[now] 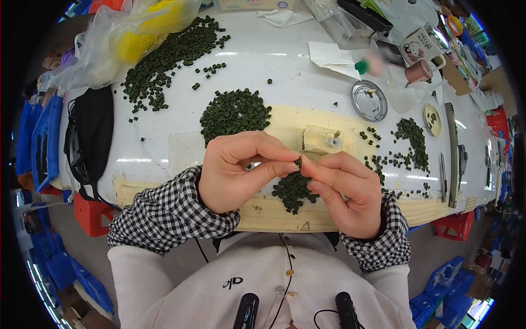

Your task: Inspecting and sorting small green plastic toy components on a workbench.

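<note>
Dark green, a small piece [298, 162] is sitting at the meeting fingertips of both hands, just above the near edge of the table [307, 71]. The step in hand seems to be close fingertip work on this single piece. From this pose, the next move is likely calling for a light, steady pinch and fine alignment between the two hands, since so tiny a piece could be slipping away easily.

The left hand [227, 176] is gripping it, thumb and index finger drawn together at the tips, with a gap showing between them farther back. The right hand [350, 198] is bringing its fingertips right up against the same spot, its other fingers curling; whether it is pinching the piece too or only touching it, I cannot tell.

Below the fingertips, a small heap of green pieces [296, 194] is lying on a yellowish mat [282, 118], partly hidden by the hands. A pale block [322, 140] is standing just beyond the right fingers. A rounder pile [233, 112] is resting beyond the left hand, and more pieces [413, 143] are spreading across the right side.
</note>
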`<state>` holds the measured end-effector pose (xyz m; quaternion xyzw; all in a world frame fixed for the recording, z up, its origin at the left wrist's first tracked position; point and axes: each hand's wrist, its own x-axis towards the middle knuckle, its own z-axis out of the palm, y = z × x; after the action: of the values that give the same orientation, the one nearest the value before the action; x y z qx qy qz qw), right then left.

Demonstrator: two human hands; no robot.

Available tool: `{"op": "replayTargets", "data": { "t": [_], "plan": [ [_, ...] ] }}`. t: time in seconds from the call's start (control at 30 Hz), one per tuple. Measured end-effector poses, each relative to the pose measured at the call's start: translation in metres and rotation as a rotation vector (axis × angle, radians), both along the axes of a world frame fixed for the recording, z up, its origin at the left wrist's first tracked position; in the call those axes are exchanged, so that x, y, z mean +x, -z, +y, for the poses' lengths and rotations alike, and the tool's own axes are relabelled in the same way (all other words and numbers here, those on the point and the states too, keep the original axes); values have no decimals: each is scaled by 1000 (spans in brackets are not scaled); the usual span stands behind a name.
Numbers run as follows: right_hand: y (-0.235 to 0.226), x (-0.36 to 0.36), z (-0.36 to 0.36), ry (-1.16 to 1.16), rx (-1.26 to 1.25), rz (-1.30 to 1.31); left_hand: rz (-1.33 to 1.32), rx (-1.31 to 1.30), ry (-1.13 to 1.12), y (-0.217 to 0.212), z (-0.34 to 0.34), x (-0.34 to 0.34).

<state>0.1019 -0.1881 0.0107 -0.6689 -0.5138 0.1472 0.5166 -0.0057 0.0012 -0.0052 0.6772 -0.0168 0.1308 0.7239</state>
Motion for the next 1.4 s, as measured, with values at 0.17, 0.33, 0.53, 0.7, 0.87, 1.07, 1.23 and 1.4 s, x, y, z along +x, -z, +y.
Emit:
{"op": "replayTargets", "data": {
  "t": [0.17,0.33,0.53,0.7,0.87,1.07,1.23,1.4],
  "plan": [
    [-1,1,1,1,12,-138,23,-15,17,-1,0,0],
    [1,1,1,9,32,-204,40,-63,27,1,0,0],
    [4,1,1,7,44,-210,49,1,17,-1,1,0],
    [3,1,2,-1,47,-176,-11,100,34,-2,5,1],
    [3,1,1,-7,41,-143,-18,130,36,-3,5,1],
    [2,0,2,3,47,-153,-23,96,17,-2,4,1],
    [2,-2,1,21,60,-175,-18,50,37,-6,4,1],
    [1,-3,0,22,60,-163,28,-3,57,-6,4,0]
  ]
}}
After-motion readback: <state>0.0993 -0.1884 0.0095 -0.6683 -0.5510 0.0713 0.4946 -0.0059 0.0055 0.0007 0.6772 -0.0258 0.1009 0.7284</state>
